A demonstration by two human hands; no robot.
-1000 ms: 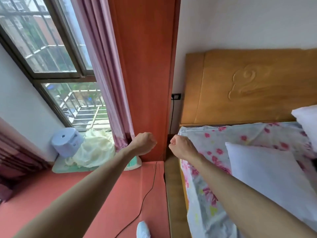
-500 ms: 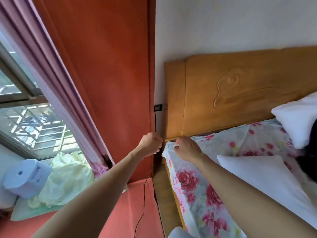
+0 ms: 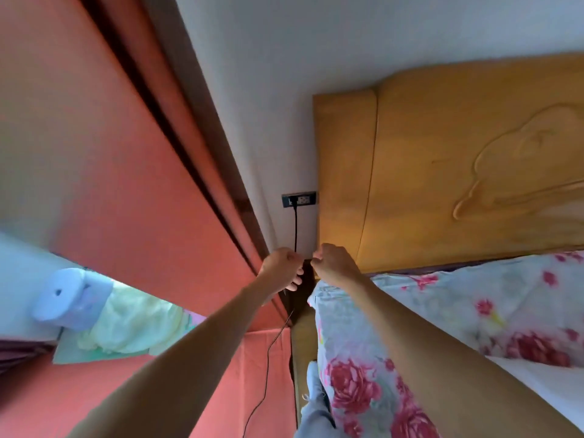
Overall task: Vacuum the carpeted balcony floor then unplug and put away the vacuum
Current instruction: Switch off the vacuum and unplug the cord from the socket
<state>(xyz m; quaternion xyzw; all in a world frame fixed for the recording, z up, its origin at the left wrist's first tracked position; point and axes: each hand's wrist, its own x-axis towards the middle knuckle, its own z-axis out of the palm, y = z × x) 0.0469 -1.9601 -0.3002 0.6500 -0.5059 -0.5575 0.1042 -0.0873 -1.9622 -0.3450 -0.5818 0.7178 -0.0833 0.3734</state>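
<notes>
A black power cord (image 3: 295, 226) hangs from a plug in the dark wall socket (image 3: 299, 200) beside the wooden headboard (image 3: 442, 172). It passes into the curled fingers of my left hand (image 3: 282, 268), which grips it just below the socket. The cord comes out under that hand and trails down across the red carpet (image 3: 221, 390). My right hand (image 3: 335, 264) is a loose fist right beside the left, over the bed's corner, with nothing seen in it. The vacuum itself is out of view.
A bed with a floral sheet (image 3: 426, 327) fills the right side. A red wooden door panel (image 3: 110, 169) stands at the left. A pale blue appliance (image 3: 63, 298) and a yellow-green cloth (image 3: 132, 327) lie by the window. My leg (image 3: 316, 406) stands in the narrow gap.
I have stepped closer to the wall socket and the view has tilted. Both hands rose toward the cord, and my left hand now closes on it.
</notes>
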